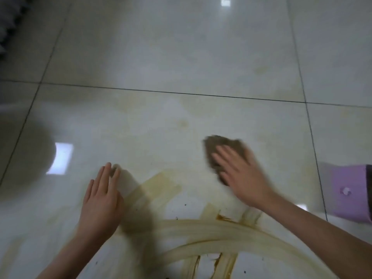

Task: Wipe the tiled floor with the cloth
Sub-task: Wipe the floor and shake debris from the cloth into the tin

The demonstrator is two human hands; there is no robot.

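Note:
A crumpled brown cloth [219, 150] lies on the glossy pale tiled floor [161, 57], right of centre. My right hand [241, 176] presses flat on it with fingers straight; the hand and cloth are blurred by motion. My left hand [102, 198] rests flat on the floor at lower left, fingers straight and together, holding nothing. Yellow-brown smear streaks [201, 232] curve across the tile between and below my forearms.
Dark grout lines [181, 93] divide the large tiles. A purple sleeve [350, 194] with a white button shows at the right edge. A dark ribbed object [8, 23] sits at the top left corner. Small dark specks dot the floor near the smears.

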